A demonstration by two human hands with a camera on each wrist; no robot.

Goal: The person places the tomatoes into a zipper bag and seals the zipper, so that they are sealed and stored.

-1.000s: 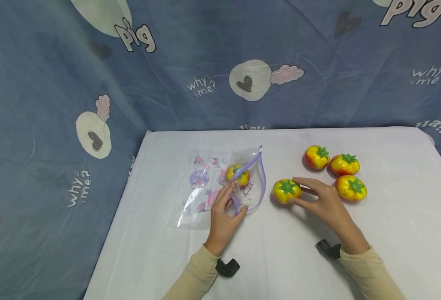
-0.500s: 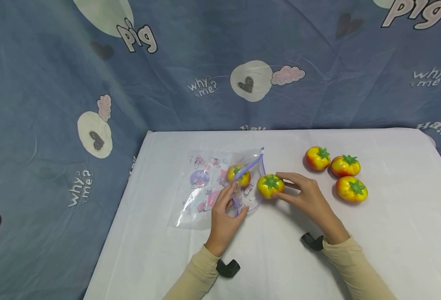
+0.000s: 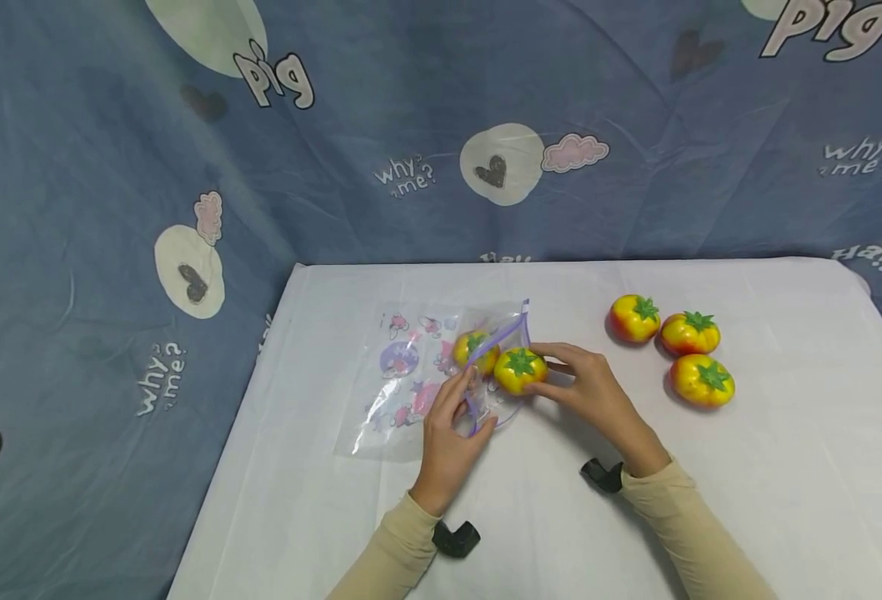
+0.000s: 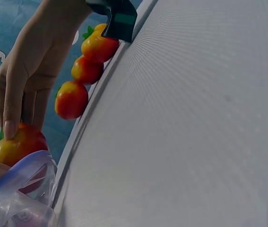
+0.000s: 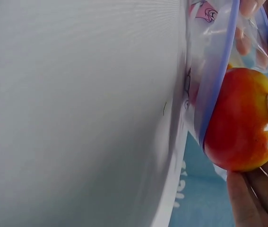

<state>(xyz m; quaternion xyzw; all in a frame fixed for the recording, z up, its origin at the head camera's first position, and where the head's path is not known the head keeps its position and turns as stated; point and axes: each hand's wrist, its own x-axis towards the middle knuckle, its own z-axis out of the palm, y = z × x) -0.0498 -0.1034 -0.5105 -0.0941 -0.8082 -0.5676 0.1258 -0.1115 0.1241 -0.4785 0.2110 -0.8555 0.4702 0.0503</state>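
Observation:
My right hand [image 3: 591,392] grips a yellow-and-red toy tomato [image 3: 518,372] with a green star-shaped leaf top, thumb on one side and fingers on the other. The tomato is at the mouth of a clear plastic zip bag [image 3: 373,417] with a purple seal and pink prints. In the right wrist view, the purple seal [image 5: 219,80] runs along the held tomato's side. Another tomato [image 3: 467,348] lies inside the bag. My left hand [image 3: 448,454] holds the bag at its mouth, which gapes; part of its grip is hidden by the film.
Three similar tomatoes, a back one [image 3: 633,318], a middle one [image 3: 690,333] and a front one [image 3: 702,381], sit grouped on the right of the white table [image 3: 801,458]. A blue printed cloth [image 3: 381,100] hangs behind and to the left.
My right hand has carried the tomato leftward from beside the bag to its mouth. The left hand and the bag have stayed almost in place.

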